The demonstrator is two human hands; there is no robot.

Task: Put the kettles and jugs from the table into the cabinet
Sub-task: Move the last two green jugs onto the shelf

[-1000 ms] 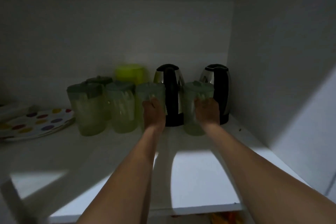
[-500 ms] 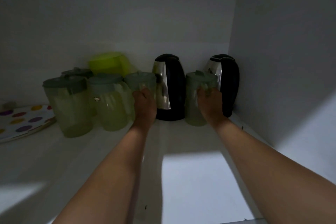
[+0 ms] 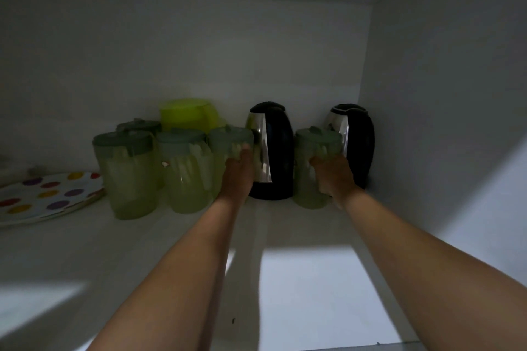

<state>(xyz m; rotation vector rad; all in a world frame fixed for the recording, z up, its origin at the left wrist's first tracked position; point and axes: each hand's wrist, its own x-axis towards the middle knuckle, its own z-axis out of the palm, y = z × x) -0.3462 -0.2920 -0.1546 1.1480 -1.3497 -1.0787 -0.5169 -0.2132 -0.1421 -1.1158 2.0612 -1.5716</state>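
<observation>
Shelf (image 3: 299,279): white, dim, inside the cabinet I reach into.
Back right corner: black and steel kettle (image 3: 355,139).
Middle of the back edge: second kettle (image 3: 273,151); yellow-green container (image 3: 186,114) left of it.
In front: five pale green lidded jugs in a loose row.
Left edge: spotted plate (image 3: 42,196).

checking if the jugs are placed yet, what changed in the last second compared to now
Little changed. Both hands still grip their jugs: the left hand on the jug beside the left kettle, the right hand on the jug in front of the right kettle. Both jugs seem pushed slightly deeper; mostly the camera moved closer. Nothing was let go. The other jugs and the dotted plate stayed put.
</observation>
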